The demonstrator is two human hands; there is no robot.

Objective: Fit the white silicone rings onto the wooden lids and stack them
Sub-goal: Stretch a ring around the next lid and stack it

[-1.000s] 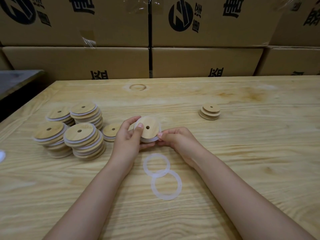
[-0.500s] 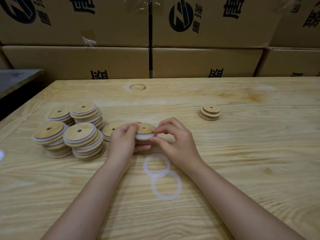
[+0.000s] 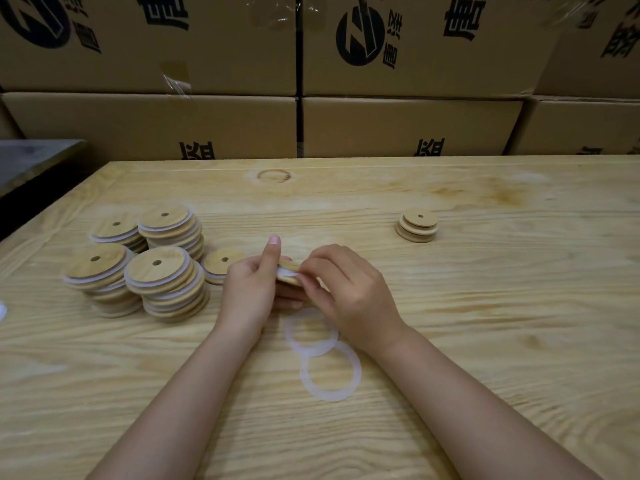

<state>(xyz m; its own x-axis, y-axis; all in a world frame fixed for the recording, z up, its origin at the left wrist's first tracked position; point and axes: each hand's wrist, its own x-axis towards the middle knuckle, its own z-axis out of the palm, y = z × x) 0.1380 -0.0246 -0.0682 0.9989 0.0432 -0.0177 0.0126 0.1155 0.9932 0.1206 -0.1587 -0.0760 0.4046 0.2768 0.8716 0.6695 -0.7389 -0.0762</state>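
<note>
Hands meet just above the pale wooden surface (image 3: 485, 323) in the head view, the only one given. The left hand (image 3: 247, 292) has its grip closed round a wooden lid (image 3: 288, 280), held tilted, with the forefinger standing straight up behind it. The right hand (image 3: 349, 299) pinches narrowly at the lid's near rim, where a white ring (image 3: 286, 273) shows, only partly seated as far as I can judge. Two loose rings (image 3: 290, 337) lie overlapping just below the hands. Finished stacks (image 3: 162, 275) stand to the left with a single lid (image 3: 223, 263) beside them. A short stack of bare lids (image 3: 417, 225) sits well apart to the right.

Likely trouble: the soft ring may spring out of its groove on the far side while one edge is pressed, or seat twisted. A lowered wrist could also drag the loose rings.
</note>
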